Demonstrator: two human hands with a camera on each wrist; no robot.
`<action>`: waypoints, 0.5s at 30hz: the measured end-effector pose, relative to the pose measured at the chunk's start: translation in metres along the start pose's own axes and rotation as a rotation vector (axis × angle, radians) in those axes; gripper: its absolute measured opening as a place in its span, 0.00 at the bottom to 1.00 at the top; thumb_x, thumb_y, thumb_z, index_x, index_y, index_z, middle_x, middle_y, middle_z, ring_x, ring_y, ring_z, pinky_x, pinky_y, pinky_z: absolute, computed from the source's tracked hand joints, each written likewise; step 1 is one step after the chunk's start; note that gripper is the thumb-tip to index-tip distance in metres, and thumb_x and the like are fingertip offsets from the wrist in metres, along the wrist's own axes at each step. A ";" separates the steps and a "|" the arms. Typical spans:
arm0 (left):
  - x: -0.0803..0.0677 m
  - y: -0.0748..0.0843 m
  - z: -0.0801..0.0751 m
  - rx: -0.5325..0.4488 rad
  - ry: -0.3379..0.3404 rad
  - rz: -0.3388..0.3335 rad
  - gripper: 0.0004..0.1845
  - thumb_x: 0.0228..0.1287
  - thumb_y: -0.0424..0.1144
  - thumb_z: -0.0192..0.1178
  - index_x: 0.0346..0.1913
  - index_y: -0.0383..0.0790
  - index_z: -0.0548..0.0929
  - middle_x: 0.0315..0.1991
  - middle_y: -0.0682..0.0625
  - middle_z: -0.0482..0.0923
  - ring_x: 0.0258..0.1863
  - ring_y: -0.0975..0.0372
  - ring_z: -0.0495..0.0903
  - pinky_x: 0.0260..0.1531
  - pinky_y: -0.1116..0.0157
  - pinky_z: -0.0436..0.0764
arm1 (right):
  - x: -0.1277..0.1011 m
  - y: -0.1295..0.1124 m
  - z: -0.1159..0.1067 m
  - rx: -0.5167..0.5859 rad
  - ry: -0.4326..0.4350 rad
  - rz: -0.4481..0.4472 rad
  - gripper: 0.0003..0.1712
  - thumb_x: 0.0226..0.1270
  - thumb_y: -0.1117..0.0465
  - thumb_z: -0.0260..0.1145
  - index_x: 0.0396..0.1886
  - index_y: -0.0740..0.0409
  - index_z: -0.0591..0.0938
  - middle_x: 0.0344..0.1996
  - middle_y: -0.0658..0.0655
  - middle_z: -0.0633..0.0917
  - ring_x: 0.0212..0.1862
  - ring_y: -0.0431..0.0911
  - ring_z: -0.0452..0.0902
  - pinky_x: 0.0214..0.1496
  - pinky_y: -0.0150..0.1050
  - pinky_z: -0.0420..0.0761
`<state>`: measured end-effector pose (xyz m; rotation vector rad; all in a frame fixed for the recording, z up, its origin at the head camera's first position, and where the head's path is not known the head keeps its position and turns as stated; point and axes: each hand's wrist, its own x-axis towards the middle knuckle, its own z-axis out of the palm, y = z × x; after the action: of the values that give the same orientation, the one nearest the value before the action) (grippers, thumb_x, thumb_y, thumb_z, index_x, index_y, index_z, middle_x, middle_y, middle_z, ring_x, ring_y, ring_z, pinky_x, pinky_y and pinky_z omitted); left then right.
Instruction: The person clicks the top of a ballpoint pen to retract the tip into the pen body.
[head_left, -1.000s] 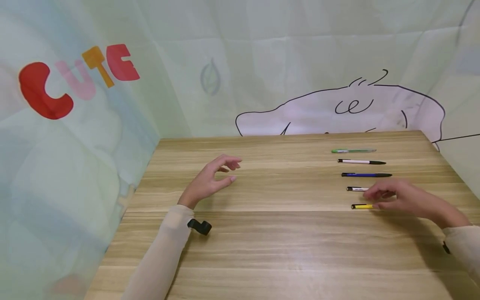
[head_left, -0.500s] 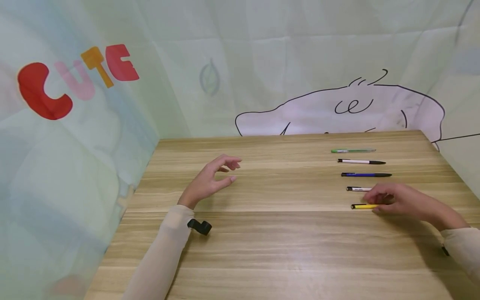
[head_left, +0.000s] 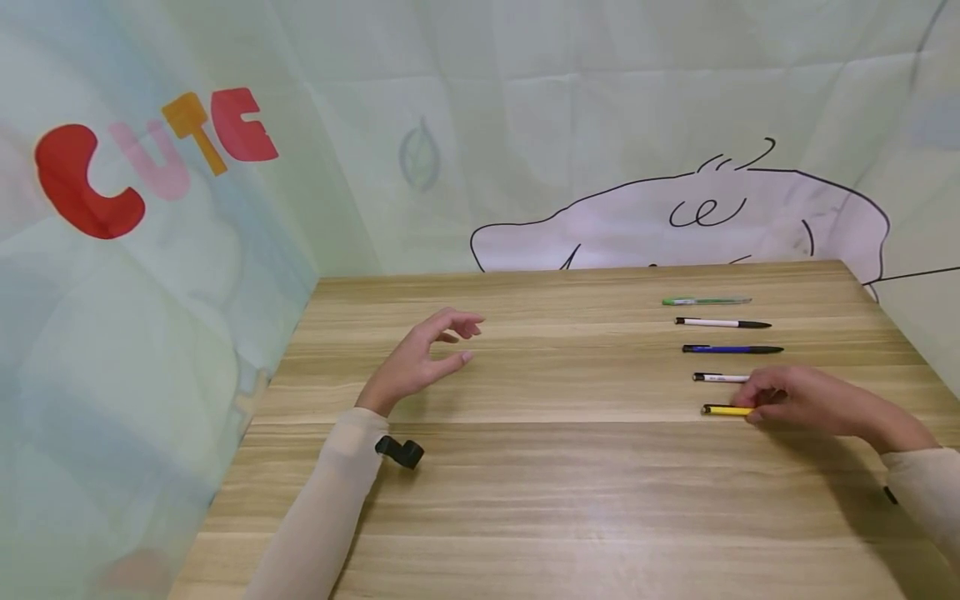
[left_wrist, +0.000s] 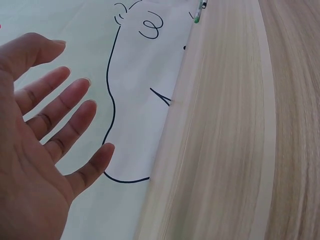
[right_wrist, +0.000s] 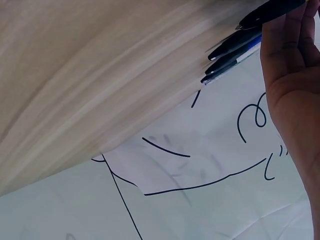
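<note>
Five pens lie in a column on the right of the wooden table (head_left: 525, 492). My right hand (head_left: 754, 407) pinches the nearest one, a yellow pen (head_left: 723, 410), at its right part, its fingers curled over it. Only the pen's left end shows. In the right wrist view that hand's fingers (right_wrist: 292, 70) lie beside a dark pen tip (right_wrist: 270, 11). My left hand (head_left: 468, 337) hovers just above the table at centre left, fingers loosely spread and holding nothing. The left wrist view shows its palm (left_wrist: 30, 165) open.
Behind the yellow pen lie a white pen (head_left: 716, 377) partly hidden by my right hand, a blue pen (head_left: 731, 349), a white pen with a black tip (head_left: 720, 322) and a green pen (head_left: 705, 301). Printed cloth walls (head_left: 225, 233) surround the table on three sides.
My right hand's fingers have curled down and closed on the yellow pen, whose left end has shifted slightly away from me. My left hand has not moved.
</note>
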<state>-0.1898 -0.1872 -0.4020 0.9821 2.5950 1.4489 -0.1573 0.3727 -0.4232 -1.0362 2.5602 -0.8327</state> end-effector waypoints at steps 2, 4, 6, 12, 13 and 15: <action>0.001 0.000 0.000 -0.005 -0.001 0.001 0.25 0.70 0.36 0.64 0.67 0.53 0.76 0.55 0.49 0.79 0.58 0.53 0.76 0.61 0.46 0.75 | 0.001 -0.002 -0.003 -0.017 -0.011 0.017 0.07 0.66 0.62 0.72 0.39 0.42 0.86 0.35 0.39 0.85 0.37 0.30 0.76 0.36 0.29 0.78; 0.002 0.000 0.000 -0.009 -0.003 0.006 0.25 0.70 0.35 0.64 0.68 0.52 0.75 0.55 0.48 0.79 0.58 0.52 0.76 0.61 0.45 0.75 | 0.002 -0.003 -0.006 -0.018 -0.023 0.049 0.07 0.68 0.62 0.70 0.40 0.42 0.85 0.36 0.38 0.84 0.37 0.30 0.75 0.36 0.29 0.78; 0.003 0.000 0.001 -0.006 -0.005 0.012 0.26 0.69 0.33 0.64 0.68 0.52 0.75 0.55 0.50 0.79 0.58 0.50 0.76 0.61 0.46 0.75 | 0.003 -0.005 -0.009 -0.021 -0.017 0.065 0.09 0.68 0.63 0.70 0.41 0.42 0.86 0.36 0.39 0.84 0.38 0.30 0.75 0.37 0.30 0.78; 0.005 0.001 0.001 -0.001 -0.012 0.026 0.26 0.70 0.34 0.64 0.68 0.54 0.75 0.55 0.55 0.78 0.59 0.50 0.76 0.61 0.50 0.76 | 0.006 -0.008 -0.012 -0.024 0.004 0.102 0.09 0.68 0.66 0.69 0.43 0.48 0.85 0.37 0.42 0.84 0.38 0.31 0.75 0.38 0.30 0.79; 0.006 0.001 0.002 -0.002 -0.013 0.028 0.25 0.70 0.35 0.63 0.68 0.54 0.75 0.55 0.54 0.79 0.59 0.50 0.76 0.61 0.50 0.76 | 0.007 -0.008 -0.013 -0.025 0.007 0.108 0.09 0.68 0.67 0.69 0.43 0.49 0.85 0.38 0.42 0.84 0.39 0.31 0.75 0.38 0.30 0.79; 0.007 0.002 0.002 -0.002 -0.014 0.028 0.25 0.70 0.35 0.63 0.68 0.54 0.75 0.55 0.53 0.79 0.59 0.53 0.76 0.61 0.49 0.76 | 0.008 -0.008 -0.013 -0.032 0.019 0.112 0.09 0.68 0.67 0.69 0.43 0.50 0.85 0.38 0.42 0.85 0.39 0.30 0.75 0.38 0.30 0.79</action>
<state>-0.1937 -0.1815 -0.4000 1.0288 2.5799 1.4460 -0.1644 0.3678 -0.4077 -0.8886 2.6282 -0.7790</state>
